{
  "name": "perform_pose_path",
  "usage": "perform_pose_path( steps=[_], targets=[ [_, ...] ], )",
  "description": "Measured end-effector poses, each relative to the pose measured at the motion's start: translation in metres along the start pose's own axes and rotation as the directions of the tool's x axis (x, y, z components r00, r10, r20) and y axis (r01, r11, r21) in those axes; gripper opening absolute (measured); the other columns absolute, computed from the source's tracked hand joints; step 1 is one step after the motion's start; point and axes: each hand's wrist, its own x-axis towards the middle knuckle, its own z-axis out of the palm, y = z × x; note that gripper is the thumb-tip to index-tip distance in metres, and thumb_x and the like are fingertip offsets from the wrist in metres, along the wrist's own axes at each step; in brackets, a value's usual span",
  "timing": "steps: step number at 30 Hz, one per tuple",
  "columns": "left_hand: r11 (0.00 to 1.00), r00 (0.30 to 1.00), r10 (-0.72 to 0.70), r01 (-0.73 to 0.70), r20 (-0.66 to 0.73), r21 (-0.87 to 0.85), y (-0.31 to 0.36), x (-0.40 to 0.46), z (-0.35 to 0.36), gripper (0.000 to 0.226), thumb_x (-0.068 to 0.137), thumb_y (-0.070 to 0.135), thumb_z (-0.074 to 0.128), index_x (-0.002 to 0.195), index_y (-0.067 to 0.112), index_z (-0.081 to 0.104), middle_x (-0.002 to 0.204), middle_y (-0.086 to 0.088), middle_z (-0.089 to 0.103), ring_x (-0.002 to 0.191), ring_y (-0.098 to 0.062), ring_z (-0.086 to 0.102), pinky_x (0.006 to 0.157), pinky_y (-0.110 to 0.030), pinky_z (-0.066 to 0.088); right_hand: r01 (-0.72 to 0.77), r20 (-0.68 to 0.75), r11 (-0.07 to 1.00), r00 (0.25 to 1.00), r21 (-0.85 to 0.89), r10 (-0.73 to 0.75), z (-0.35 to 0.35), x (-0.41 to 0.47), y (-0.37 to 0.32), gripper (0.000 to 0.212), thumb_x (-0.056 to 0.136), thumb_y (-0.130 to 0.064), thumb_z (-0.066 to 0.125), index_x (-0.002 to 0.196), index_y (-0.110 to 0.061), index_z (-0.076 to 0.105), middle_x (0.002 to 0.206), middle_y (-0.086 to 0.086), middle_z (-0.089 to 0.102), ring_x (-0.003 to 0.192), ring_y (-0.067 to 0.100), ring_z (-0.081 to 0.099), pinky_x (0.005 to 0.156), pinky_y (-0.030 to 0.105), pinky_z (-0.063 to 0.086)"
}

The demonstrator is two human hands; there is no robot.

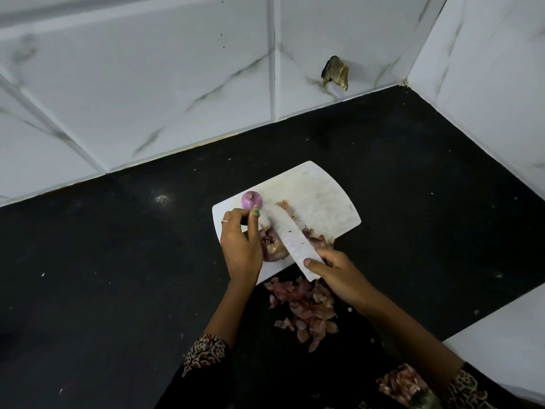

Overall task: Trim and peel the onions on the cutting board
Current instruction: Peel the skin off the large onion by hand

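Note:
A white cutting board lies on the black counter. At its far left corner sits a peeled purple onion. My left hand hovers over the board's near left part with its fingers curled under, and its green-nailed thumb lies against the blade tip, just short of the purple onion. What the curled fingers hold is hidden. A brownish, partly skinned onion lies beside and partly under that hand. My right hand grips the handle of a broad white-bladed knife, which lies flat across the board, thumb on the blade.
Onion skins lie on the board's near edge, and a bigger pile of peels sits on the black counter in front of it. Tiled walls close off the back and right. A white ledge stands at the near right.

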Motion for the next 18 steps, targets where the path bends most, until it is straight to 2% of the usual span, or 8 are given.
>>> perform_pose_path(
  steps=[3, 6, 9, 11, 13, 16, 18],
  targets=[
    [0.989, 0.999, -0.051, 0.051, -0.009, 0.137, -0.004, -0.004, -0.002, 0.019, 0.097, 0.026, 0.051, 0.085, 0.015, 0.059, 0.093, -0.002, 0.056, 0.085, -0.020, 0.053, 0.067, -0.033, 0.042, 0.017, -0.202, 0.998, 0.979, -0.059, -0.028, -0.010, -0.004, 0.001, 0.020, 0.097, -0.025, 0.047, 0.092, -0.013, 0.062, 0.070, 0.004, 0.056, 0.058, 0.014, 0.051, 0.056, 0.028, 0.035],
    [0.976, 0.985, -0.161, 0.169, -0.068, 0.138, -0.010, -0.007, -0.007, 0.021, 0.094, 0.030, 0.051, 0.112, 0.020, 0.058, 0.108, 0.000, 0.053, 0.099, -0.019, 0.051, 0.074, -0.035, 0.045, -0.012, -0.345, 0.979, 0.937, -0.203, -0.060, -0.024, -0.001, 0.003, 0.024, 0.099, -0.022, 0.041, 0.084, -0.009, 0.054, 0.062, 0.004, 0.048, 0.052, 0.016, 0.044, 0.047, 0.027, 0.029],
    [0.960, 0.980, -0.195, 0.196, -0.026, 0.202, -0.014, -0.010, -0.015, 0.030, 0.092, 0.034, 0.053, 0.120, 0.023, 0.055, 0.120, -0.002, 0.053, 0.112, -0.023, 0.046, 0.088, -0.042, 0.043, -0.047, -0.452, 0.924, 0.881, -0.378, -0.140, -0.043, 0.011, 0.013, 0.025, 0.098, -0.016, 0.041, 0.077, -0.004, 0.047, 0.064, 0.005, 0.044, 0.054, 0.018, 0.042, 0.049, 0.031, 0.028],
    [0.942, 0.976, -0.197, 0.163, 0.092, 0.294, -0.017, -0.014, -0.020, 0.039, 0.089, 0.046, 0.054, 0.123, 0.026, 0.054, 0.127, 0.000, 0.051, 0.122, -0.023, 0.039, 0.099, -0.043, 0.032, -0.090, -0.486, 0.889, 0.859, -0.448, -0.158, -0.055, 0.022, 0.021, 0.024, 0.097, -0.015, 0.043, 0.077, -0.002, 0.047, 0.069, 0.007, 0.044, 0.059, 0.020, 0.044, 0.052, 0.033, 0.029],
    [0.920, 0.952, -0.196, 0.096, 0.234, 0.380, -0.018, -0.018, -0.023, 0.060, 0.080, 0.066, 0.050, 0.127, 0.030, 0.051, 0.133, 0.003, 0.048, 0.127, -0.019, 0.031, 0.104, -0.042, 0.021, -0.142, -0.516, 0.872, 0.845, -0.468, -0.139, -0.064, 0.031, 0.029, 0.023, 0.095, -0.015, 0.045, 0.077, -0.002, 0.048, 0.071, 0.010, 0.047, 0.063, 0.025, 0.048, 0.055, 0.035, 0.031],
    [0.842, 0.920, -0.156, -0.066, 0.358, 0.536, -0.019, -0.023, -0.023, 0.091, 0.059, 0.087, 0.041, 0.131, 0.031, 0.048, 0.134, 0.005, 0.047, 0.127, -0.018, 0.029, 0.103, -0.040, 0.017, -0.209, -0.550, 0.868, 0.831, -0.450, -0.085, -0.068, 0.040, 0.037, 0.024, 0.095, -0.019, 0.047, 0.080, 0.000, 0.051, 0.074, 0.015, 0.054, 0.068, 0.031, 0.054, 0.058, 0.037, 0.036],
    [0.787, 0.915, -0.143, -0.125, 0.377, 0.604, -0.020, -0.024, -0.021, 0.094, 0.058, 0.086, 0.052, 0.132, 0.029, 0.048, 0.133, 0.005, 0.047, 0.127, -0.020, 0.031, 0.103, -0.040, 0.017, -0.234, -0.558, 0.874, 0.828, -0.426, -0.051, -0.070, 0.044, 0.041, 0.026, 0.095, -0.023, 0.048, 0.081, -0.002, 0.051, 0.074, 0.015, 0.056, 0.073, 0.034, 0.056, 0.058, 0.036, 0.036]
  ],
)
